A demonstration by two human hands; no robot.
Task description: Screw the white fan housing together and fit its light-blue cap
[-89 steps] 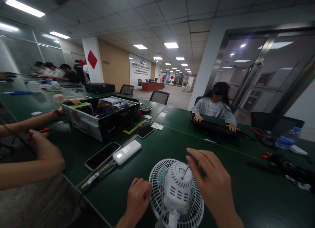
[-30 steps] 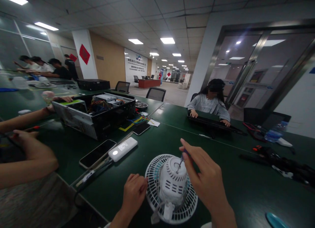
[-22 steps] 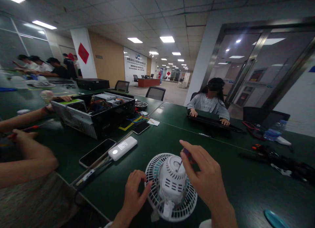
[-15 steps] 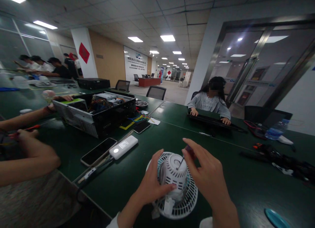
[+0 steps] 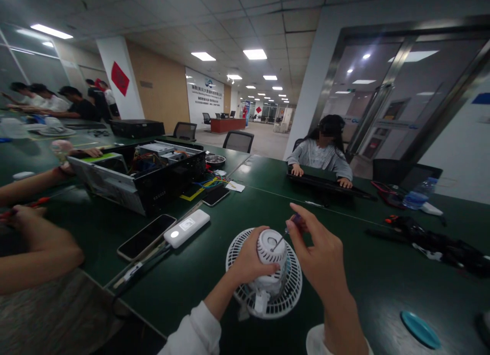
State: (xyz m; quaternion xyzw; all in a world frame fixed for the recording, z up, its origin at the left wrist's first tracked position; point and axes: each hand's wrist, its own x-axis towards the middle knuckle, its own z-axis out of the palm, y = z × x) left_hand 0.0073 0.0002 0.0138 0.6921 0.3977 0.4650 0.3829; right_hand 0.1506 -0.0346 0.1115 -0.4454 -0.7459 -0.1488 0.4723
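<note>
A small white fan [image 5: 293, 292] lies grille-down on the green table, its motor housing facing up. My left hand [image 5: 250, 260] is wrapped around that housing from the left, the thumb across its front. Between the fingertips of my right hand [image 5: 319, 247] is a screwdriver [image 5: 296, 220] with a dark purple handle. Its thin shaft slants down to the left, and the tip meets the top of the housing. Whether the tip sits in a screw cannot be made out.
Left of the fan lie a white power bank [image 5: 187, 228] with a cable and a phone [image 5: 147, 236]. An open computer case [image 5: 141, 179] stands beyond, near a co-worker's arms. A teal disc [image 5: 420, 329] is at right. Across the table a person handles a black panel [image 5: 329, 185].
My left hand has shifted farther over the housing, with its fingers now behind it. The screwdriver is still on the housing top. The whole view has shifted slightly.
</note>
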